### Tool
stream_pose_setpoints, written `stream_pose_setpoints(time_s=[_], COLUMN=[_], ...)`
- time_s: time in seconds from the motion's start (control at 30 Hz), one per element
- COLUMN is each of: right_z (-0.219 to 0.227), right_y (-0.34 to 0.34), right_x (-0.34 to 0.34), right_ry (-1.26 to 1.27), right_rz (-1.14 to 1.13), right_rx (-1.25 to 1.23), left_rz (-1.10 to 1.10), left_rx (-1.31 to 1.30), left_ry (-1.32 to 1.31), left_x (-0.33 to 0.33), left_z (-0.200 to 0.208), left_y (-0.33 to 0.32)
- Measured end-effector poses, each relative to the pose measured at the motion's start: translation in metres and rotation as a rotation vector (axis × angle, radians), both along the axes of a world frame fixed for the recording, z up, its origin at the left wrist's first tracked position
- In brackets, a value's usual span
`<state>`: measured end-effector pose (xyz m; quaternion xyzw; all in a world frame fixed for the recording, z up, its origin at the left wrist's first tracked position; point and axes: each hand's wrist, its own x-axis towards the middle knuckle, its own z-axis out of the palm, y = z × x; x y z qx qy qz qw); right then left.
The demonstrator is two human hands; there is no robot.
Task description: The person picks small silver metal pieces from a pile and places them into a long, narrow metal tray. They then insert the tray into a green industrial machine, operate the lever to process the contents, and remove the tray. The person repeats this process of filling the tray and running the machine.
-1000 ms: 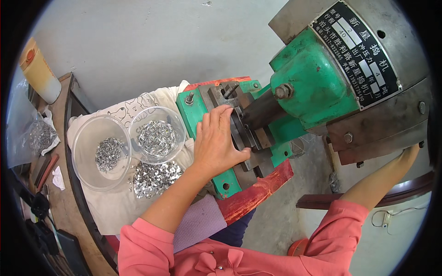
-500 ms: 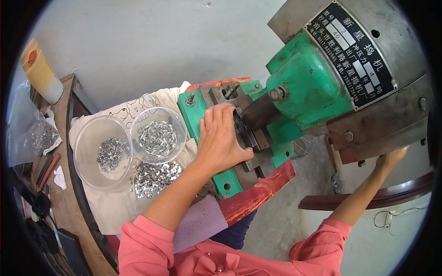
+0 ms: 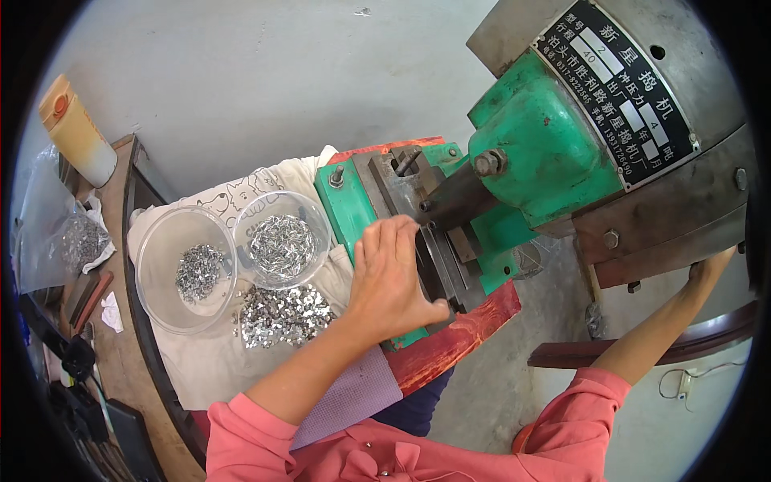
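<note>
My left hand (image 3: 389,279) lies over the near left side of the dark metal die (image 3: 442,261) on a green press (image 3: 538,149). Its thumb is spread away from the fingers and points right along the die. The fingertips bend over the die's edge, partly out of sight, and I see nothing held. Above the die, the dark round ram (image 3: 451,195) comes down at a slant from the green head. Far to the right, my right hand (image 3: 711,263) reaches up behind the press's metal side plate (image 3: 666,233); its fingers are hidden.
Left of the press, a clear tub (image 3: 144,277) and a clear bowl (image 3: 321,233) hold small metal pieces. A pile of shiny flat bits (image 3: 285,315) lies on the cloth. A yellow-and-white bottle (image 3: 80,136) stands on the wooden bench (image 3: 132,353). The press rests on a red board (image 3: 474,329).
My left hand has slid toward me along the die, baring more of its far part. My right hand has shifted slightly right and up. The view has moved a little.
</note>
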<state>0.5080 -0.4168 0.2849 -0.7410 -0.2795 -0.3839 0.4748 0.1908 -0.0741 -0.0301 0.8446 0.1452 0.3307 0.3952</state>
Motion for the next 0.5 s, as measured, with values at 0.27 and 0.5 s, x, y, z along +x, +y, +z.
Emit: stream_pose_setpoints(time_s=[0.27,0.5], right_z=[-0.059,-0.139], right_y=[0.041,0.063], right_x=[-0.036,-0.050], right_ry=[-0.084,-0.255], right_rz=[-0.004,-0.086], right_rx=[0.091,0.114], left_rz=[0.031,0.031], left_rx=[-0.022,-0.018], left_ry=[0.023,0.041], left_x=[-0.014,-0.016], left_z=[0.003,0.002], left_y=[-0.013,-0.014])
